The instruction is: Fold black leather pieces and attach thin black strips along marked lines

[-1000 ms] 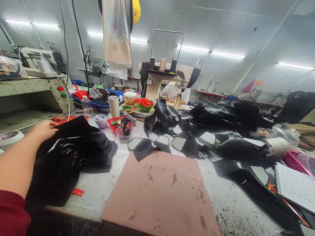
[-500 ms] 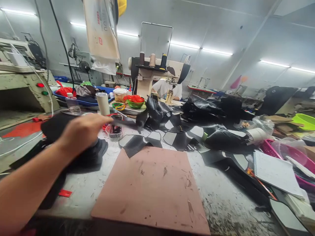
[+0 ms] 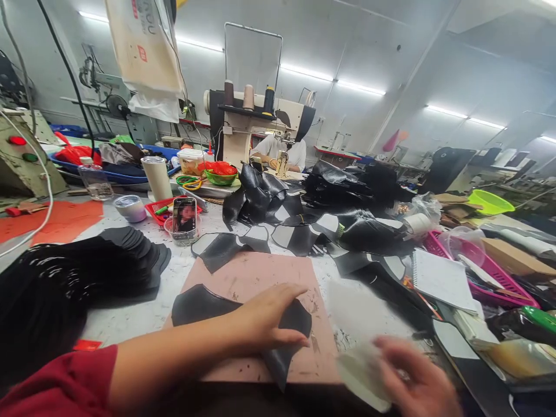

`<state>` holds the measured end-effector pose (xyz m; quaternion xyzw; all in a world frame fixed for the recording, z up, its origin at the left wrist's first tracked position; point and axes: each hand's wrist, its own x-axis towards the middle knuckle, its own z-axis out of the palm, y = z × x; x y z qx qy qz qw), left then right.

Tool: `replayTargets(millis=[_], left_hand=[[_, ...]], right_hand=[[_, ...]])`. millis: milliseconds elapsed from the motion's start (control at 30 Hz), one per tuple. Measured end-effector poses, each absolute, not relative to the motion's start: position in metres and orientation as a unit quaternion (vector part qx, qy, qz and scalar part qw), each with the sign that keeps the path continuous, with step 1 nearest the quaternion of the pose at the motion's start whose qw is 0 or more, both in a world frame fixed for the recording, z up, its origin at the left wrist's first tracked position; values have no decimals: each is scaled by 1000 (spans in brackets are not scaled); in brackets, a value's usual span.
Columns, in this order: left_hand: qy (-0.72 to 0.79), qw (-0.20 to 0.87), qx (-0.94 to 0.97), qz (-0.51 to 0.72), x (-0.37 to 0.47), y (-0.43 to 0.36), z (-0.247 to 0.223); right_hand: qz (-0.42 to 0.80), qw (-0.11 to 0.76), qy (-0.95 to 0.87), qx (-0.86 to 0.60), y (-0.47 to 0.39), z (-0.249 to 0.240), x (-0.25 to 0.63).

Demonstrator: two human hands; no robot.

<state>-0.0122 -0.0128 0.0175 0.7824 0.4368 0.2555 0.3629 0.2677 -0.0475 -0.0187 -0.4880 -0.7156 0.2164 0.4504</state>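
A black leather-like cut piece (image 3: 200, 307) lies across the pink board (image 3: 324, 341). My left hand (image 3: 271, 315) rests over its right half, fingers stretched out and thumb apart, hiding part of it. Low on the right, my right hand (image 3: 417, 376) is blurred by motion, with its fingers closed on the edge of a pale, rounded flat piece (image 3: 362, 370). That piece hangs just past the board's right edge. A stack of black cut pieces (image 3: 125, 260) lies left of the board.
Black pieces with white patches (image 3: 299, 237) lie beyond the board. A phone (image 3: 185, 217) leans in a clear tub. A notebook (image 3: 443, 281) and a pink basket (image 3: 516, 296) sit to the right. Behind, a person in white is near a sewing machine (image 3: 237, 136).
My left hand has come from above the left stack to the board, where the black piece now lies. My right hand has entered with the pale piece. The view has shifted right.
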Motion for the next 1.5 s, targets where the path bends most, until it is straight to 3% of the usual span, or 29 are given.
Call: replayTargets(millis=[100, 267, 400, 567, 800, 967, 1033, 1133, 1200, 1333, 1500], left_hand=[[449, 499, 648, 360, -6, -2, 21], [425, 629, 472, 448, -23, 2, 12], [472, 627, 358, 506, -39, 4, 6], [554, 538, 209, 600, -60, 22, -2], [549, 537, 254, 587, -62, 24, -6], [553, 517, 369, 539, -61, 21, -17], [542, 523, 428, 500, -55, 21, -18], [506, 558, 486, 443, -42, 23, -15], [483, 578, 514, 409, -34, 23, -13], [451, 599, 575, 328, -28, 22, -9], [457, 562, 641, 253, -26, 32, -11]], right_hand=[[268, 398, -786, -388, -22, -5, 220], [352, 388, -755, -393, -8, 5, 183], [462, 357, -684, -437, 2, -10, 182], [491, 469, -503, -535, 46, -38, 204], [342, 501, -483, -632, 116, -65, 214], [229, 507, -582, -593, 101, -58, 183], [301, 473, -617, -552, 83, -52, 167], [565, 379, -563, -469, 55, -46, 149], [661, 360, -505, -422, 41, -43, 146], [664, 426, -494, -365, 25, -35, 158], [618, 367, -576, -389, 16, -23, 172]])
